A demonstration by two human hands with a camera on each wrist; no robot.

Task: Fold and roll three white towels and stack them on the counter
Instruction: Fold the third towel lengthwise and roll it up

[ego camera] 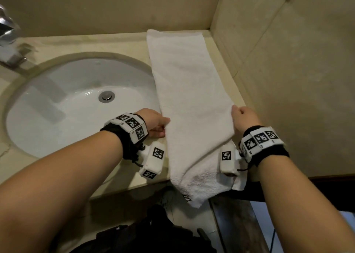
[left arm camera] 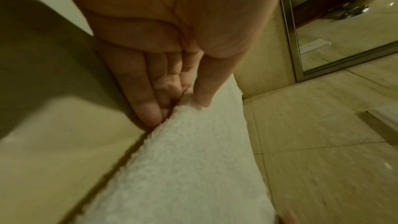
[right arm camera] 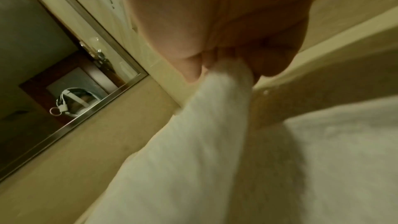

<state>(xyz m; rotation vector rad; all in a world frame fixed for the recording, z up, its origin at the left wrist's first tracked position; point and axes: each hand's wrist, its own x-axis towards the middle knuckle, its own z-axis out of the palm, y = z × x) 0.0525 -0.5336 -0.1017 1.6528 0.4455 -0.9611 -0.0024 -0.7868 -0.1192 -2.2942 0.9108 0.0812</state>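
Note:
One white towel (ego camera: 188,76) lies as a long folded strip on the beige counter (ego camera: 86,43), right of the sink. Its far end reaches the back wall and its near end hangs over the counter's front edge. My left hand (ego camera: 159,124) pinches the strip's left edge, thumb on top and fingers (left arm camera: 150,108) straight along and under the edge of the towel (left arm camera: 183,159). My right hand (ego camera: 242,118) grips the right edge, and the towel (right arm camera: 193,142) is bunched and lifted in my right hand (right arm camera: 228,69). No other towels are in view.
A white oval sink (ego camera: 57,103) takes up the counter's left part, with a chrome faucet (ego camera: 9,41) at the far left. A tiled side wall (ego camera: 288,60) runs close along the towel's right. Something dark (ego camera: 153,233) lies on the floor below the counter edge.

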